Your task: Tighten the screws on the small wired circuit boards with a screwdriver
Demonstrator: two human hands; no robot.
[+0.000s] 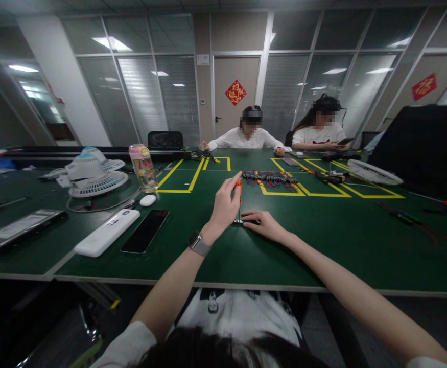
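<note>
Our left hand (225, 202) pinches the orange-handled screwdriver (239, 190) — it could slip if our right hand (268, 225), fingers close together, poorly steadies the small dark-and-white piece (238, 222).

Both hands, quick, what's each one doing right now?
Left hand: closed on the orange-handled screwdriver.
Right hand: fingers low beside the small circuit board; can't tell if they grip it.

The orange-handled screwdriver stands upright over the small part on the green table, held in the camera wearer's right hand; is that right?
Wrong hand: the head view shows the orange-handled screwdriver in the left hand. It does stand upright over the small part on the green table.
</note>
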